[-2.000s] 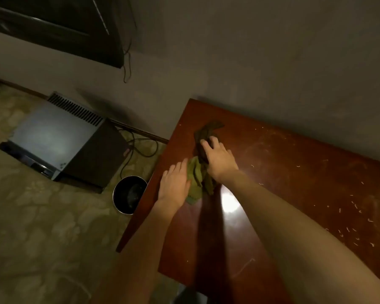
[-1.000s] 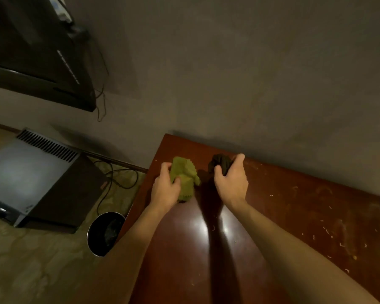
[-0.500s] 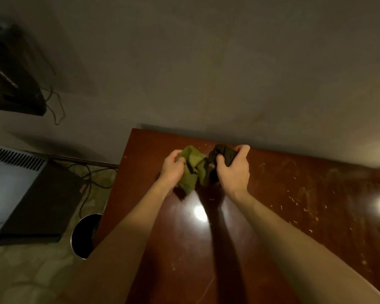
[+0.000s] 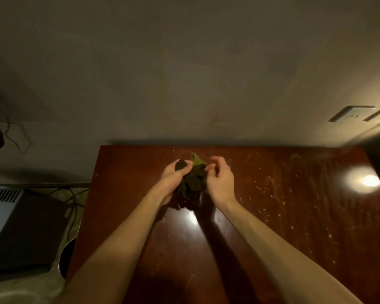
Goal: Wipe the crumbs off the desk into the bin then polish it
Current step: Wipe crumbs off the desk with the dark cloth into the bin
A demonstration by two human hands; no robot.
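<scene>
Dim desk [image 4: 127, 172] against wall [image 4: 184, 84]. We log: left hand [image 4: 172, 175] grips the bunched cloth [image 4: 193, 186] mid-desk, right hand [image 4: 221, 179] pinches its edge. Crumbs [image 4: 269, 194] lie right, bin [image 4: 66, 257] far left; a long sweep may scatter them floorward.

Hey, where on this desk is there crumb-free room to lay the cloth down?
The desk is nearly bare along its left edge, beside the left hand gripping the cloth. Between the forearms, only stray bits. Right of the right hand, crumbs crowd it.
</scene>
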